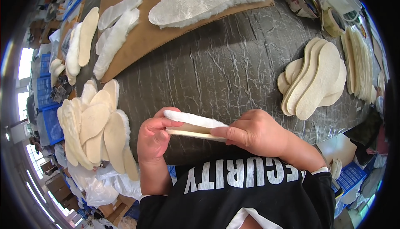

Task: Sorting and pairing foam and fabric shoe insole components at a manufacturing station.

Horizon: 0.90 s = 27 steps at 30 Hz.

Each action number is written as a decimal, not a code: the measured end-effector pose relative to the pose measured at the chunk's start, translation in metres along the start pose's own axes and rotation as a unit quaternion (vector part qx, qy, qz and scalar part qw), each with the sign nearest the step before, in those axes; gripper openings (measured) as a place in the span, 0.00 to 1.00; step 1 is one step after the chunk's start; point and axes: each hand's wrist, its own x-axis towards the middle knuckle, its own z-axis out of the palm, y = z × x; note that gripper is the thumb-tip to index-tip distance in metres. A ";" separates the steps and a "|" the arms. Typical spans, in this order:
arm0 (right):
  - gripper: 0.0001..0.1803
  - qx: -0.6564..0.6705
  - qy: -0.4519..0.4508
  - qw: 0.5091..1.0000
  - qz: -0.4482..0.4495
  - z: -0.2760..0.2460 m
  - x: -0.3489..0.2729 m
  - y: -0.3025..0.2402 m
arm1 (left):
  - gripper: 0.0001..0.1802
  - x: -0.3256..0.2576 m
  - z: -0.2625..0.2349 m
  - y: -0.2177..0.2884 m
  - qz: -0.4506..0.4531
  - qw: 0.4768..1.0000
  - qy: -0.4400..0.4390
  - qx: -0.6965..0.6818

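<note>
Just in front of my chest, I hold an insole nearly edge-on between both hands. White fluffy pile runs along its far edge. A cream felt edge faces me, with a tan surface between the two. I cannot tell whether these layers are joined. My left hand pinches one end with thumb and fingers. The other end is gripped by my right hand, its thumb lying on top and its fingers mostly hidden below.
Piled insoles lie at the left table edge. More felt insoles are stacked at right. Fleece pieces rest on a brown board at the far side. Beyond the right stack stand upright felt pieces.
</note>
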 end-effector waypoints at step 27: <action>0.08 0.314 -0.013 0.911 0.265 0.003 0.037 0.031 | 0.16 0.011 0.022 0.005 0.100 0.968 -0.044 0.224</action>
